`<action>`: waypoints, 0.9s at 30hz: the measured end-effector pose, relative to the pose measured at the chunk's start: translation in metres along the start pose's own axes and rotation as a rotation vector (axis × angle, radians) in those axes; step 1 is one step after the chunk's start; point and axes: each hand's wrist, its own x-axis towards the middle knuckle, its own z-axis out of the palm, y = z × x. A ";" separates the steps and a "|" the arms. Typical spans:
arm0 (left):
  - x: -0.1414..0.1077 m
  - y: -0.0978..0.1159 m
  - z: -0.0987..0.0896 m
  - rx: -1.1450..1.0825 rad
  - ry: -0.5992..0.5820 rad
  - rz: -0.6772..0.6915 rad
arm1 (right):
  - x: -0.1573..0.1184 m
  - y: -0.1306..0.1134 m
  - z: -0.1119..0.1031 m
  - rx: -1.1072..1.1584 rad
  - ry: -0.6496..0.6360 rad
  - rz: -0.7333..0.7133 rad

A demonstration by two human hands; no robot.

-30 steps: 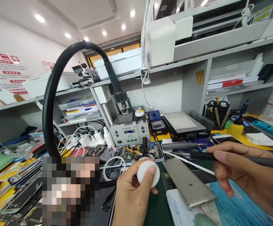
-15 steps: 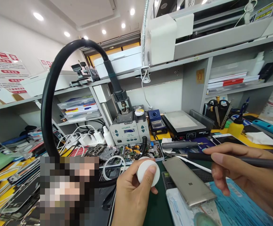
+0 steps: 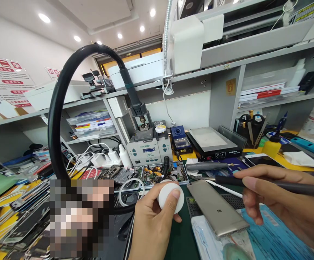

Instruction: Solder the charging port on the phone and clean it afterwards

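Note:
Between the thumb and fingers of my left hand (image 3: 155, 220) is a round white disc-shaped object (image 3: 177, 204), held above the dark green mat (image 3: 181, 234). My right hand (image 3: 276, 195) grips a dark-handled tool (image 3: 227, 180) like a pen, its thin metal tip pointing left. Below and between the hands lies a gold-grey phone (image 3: 218, 209), back up, resting over a black perforated plate (image 3: 231, 200) and a blue-and-white packet (image 3: 276, 231). A grey-handled screwdriver (image 3: 207, 166) lies just behind the tool tip.
Behind the hands are a tray of circuit boards (image 3: 153, 175), a rework station (image 3: 146, 153) with a thick black hose (image 3: 52, 119), and a flat heating plate (image 3: 208, 139). At left are a blurred-out area, phone parts and white cables. A yellow bottle (image 3: 271, 147) stands at right.

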 end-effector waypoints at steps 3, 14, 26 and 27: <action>0.001 -0.002 -0.002 0.020 -0.022 -0.015 | -0.001 -0.001 0.002 -0.010 0.007 0.000; 0.001 -0.002 -0.001 -0.025 -0.026 -0.001 | 0.001 0.002 0.002 -0.017 0.012 0.014; 0.002 -0.004 -0.003 -0.025 -0.075 -0.001 | 0.006 0.009 -0.006 0.008 -0.035 0.028; 0.002 -0.005 -0.003 -0.019 -0.080 -0.005 | 0.010 0.014 -0.011 0.012 -0.059 0.023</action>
